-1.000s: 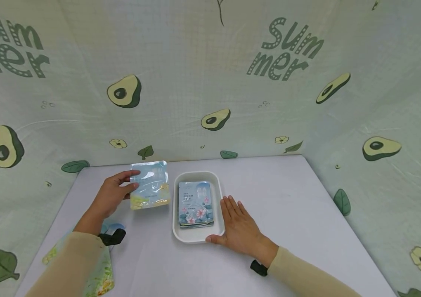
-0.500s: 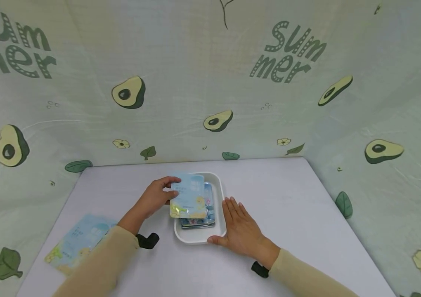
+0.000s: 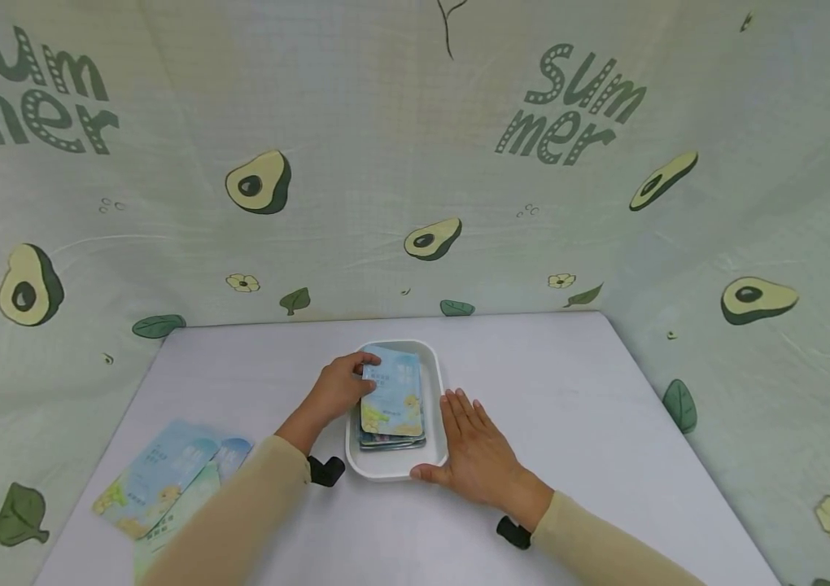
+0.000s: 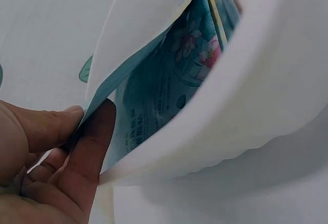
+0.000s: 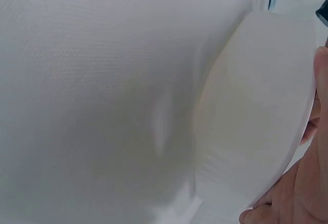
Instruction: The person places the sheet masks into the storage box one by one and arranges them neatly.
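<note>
Left hand [image 3: 338,389] pinches pouch [image 3: 393,400] over tray [image 3: 393,468]; right hand [image 3: 475,453] spread, bracing. Pouch may land askew, overhanging the stack.

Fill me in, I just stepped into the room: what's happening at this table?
A person is loading flat packets into a white tray on the table. The left hand pinches a light blue packet by its edge and holds it over the stack of packets already lying in the tray. The right hand rests flat against the tray's right side, thumb at its near corner. A few more packets lie on the table to the person's left.
</note>
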{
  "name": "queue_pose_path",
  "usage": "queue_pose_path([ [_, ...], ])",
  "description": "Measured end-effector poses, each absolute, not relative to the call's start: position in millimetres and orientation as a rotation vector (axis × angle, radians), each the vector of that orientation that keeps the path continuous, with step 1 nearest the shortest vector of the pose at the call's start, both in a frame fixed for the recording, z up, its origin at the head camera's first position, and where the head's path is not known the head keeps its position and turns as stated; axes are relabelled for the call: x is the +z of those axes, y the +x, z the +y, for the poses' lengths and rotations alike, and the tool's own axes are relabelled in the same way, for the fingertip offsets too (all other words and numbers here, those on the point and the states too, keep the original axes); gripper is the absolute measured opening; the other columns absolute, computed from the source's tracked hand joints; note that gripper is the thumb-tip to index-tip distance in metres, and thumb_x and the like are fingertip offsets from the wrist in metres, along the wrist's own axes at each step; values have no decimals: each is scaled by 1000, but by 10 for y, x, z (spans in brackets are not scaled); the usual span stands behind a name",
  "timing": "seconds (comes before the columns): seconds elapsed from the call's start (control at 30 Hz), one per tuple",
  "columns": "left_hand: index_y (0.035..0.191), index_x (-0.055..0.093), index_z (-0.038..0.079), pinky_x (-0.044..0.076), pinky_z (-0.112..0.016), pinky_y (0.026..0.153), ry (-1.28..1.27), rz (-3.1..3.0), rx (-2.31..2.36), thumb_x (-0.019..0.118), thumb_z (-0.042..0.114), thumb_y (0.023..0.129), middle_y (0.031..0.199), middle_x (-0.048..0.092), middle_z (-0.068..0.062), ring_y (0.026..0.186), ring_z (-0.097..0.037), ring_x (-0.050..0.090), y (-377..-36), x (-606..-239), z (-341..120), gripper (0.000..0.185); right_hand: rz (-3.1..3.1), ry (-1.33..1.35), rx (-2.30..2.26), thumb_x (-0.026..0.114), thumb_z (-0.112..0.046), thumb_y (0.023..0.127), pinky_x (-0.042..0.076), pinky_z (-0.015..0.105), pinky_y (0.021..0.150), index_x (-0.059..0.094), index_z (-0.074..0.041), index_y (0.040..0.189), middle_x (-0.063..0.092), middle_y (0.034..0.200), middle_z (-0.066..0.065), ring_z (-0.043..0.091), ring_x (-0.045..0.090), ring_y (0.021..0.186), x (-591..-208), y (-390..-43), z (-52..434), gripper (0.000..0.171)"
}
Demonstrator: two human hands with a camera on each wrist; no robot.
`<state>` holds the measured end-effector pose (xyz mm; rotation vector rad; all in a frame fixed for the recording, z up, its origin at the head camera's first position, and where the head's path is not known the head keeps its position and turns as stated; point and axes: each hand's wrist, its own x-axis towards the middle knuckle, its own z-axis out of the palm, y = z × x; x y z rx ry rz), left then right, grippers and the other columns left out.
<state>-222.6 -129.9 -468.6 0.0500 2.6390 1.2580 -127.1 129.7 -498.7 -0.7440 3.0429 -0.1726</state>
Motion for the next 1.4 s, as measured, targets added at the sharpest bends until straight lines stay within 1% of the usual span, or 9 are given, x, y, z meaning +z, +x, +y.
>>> queue_pose_path([
  [0.13,137,68,17,56,-50,97,61,2663,1201,74,13,99,132,64,-15,115,-31,61,-2229,-4689,-1277,39,3055,-756,-159,44,-88,91,29,58,126,27,9,162,30,168,28,43,26,159,-5003,-1275,1302,122],
  [0.27,140,67,16,57,-51,98,70,2675,1161,74,14,99,133,65,-16,114,-30,63,-2225,-4674,-1263,42,3063,-759,-155,44,-88,91,29,59,126,27,9,162,30,168,29,43,27,159,-5018,-1277,1305,122],
  [0.47,142,65,12,59,-47,93,80,2699,1093,74,16,99,126,69,-16,106,-26,66,-2213,-4647,-1254,45,3052,-742,-166,46,-87,91,27,59,127,26,8,163,30,169,28,43,26,159,-5006,-1271,1304,122],
  [0.57,142,65,11,61,-46,90,69,2710,1058,74,16,99,125,69,-17,104,-26,68,-2203,-4615,-1242,44,3053,-738,-166,48,-87,91,27,60,127,27,8,163,30,169,28,43,27,159,-5001,-1267,1305,121],
  [0.77,143,64,10,61,-49,93,37,2760,953,72,17,100,131,70,-19,113,-30,71,-2165,-4535,-1200,44,3055,-739,-171,49,-86,91,26,60,127,26,9,163,29,169,28,43,26,159,-4999,-1261,1303,121],
  [0.9,144,64,9,61,-51,94,71,2837,894,67,17,103,134,71,-18,118,-31,71,-2107,-4476,-1186,42,3056,-734,-181,49,-86,91,26,60,127,27,8,163,29,169,28,43,27,159,-5008,-1260,1302,121],
  [1.1,142,65,7,63,-47,89,105,2945,885,60,16,106,135,71,-17,118,-33,72,-2021,-4414,-1260,37,3068,-747,-192,47,-88,90,28,60,126,28,8,162,31,168,28,44,29,158,-5006,-1274,1283,122],
  [1.23,140,67,10,63,-46,89,72,2953,906,59,19,107,136,71,-14,121,-33,70,-1981,-4427,-1331,35,3065,-742,-200,48,-88,90,28,60,126,27,9,163,30,168,29,44,27,158,-5005,-1281,1274,123],
  [1.4,139,67,9,62,-47,90,84,2992,884,60,20,106,134,71,-15,121,-34,70,-1887,-4478,-1433,36,3060,-724,-224,50,-87,90,27,60,127,26,8,163,28,169,29,43,24,160,-5004,-1274,1269,123],
])
